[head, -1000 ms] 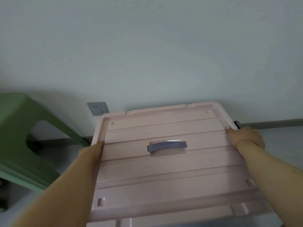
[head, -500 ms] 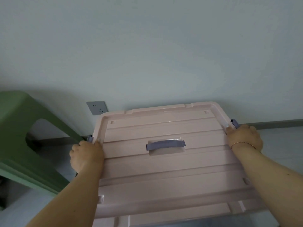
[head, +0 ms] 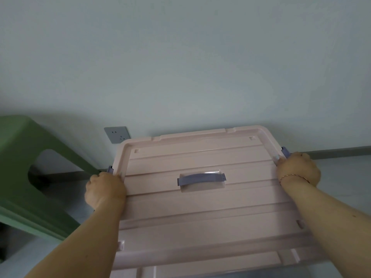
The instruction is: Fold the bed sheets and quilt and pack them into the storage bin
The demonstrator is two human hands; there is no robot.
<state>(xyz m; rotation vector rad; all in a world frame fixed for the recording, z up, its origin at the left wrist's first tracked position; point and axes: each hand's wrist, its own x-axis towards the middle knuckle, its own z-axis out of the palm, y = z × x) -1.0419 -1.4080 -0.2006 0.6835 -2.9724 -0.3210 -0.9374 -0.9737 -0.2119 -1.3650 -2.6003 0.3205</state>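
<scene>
- Both hands hold the side edges of the storage bin's pink lid [head: 200,209], one on each side.
- Left hand [head: 105,190] grips the lid's left edge, its grip clamped on the rim, fingers curled under and out of sight, just near a small purple latch [head: 110,169].
- Right hand [head: 298,170] grips the lid's right edge the same way, clamped on the rim, with the thumb on top, right beside another purple latch [head: 285,151].
- A thin bracelet [head: 294,177] circles the right wrist.
- The lid lies flat and fills the middle and near part of the view; it is ribbed, with a purple carry handle [head: 201,178] at its centre.
- The bin below is almost fully hidden by the lid, so its contents cannot be seen.
- A green plastic stool [head: 22,169] stands to the left, apart from the lid.
- A grey wall socket [head: 116,135] sits low on the pale far wall [head: 180,67], just past the lid's far left corner.
- Grey floor [head: 345,177] shows on the right.
</scene>
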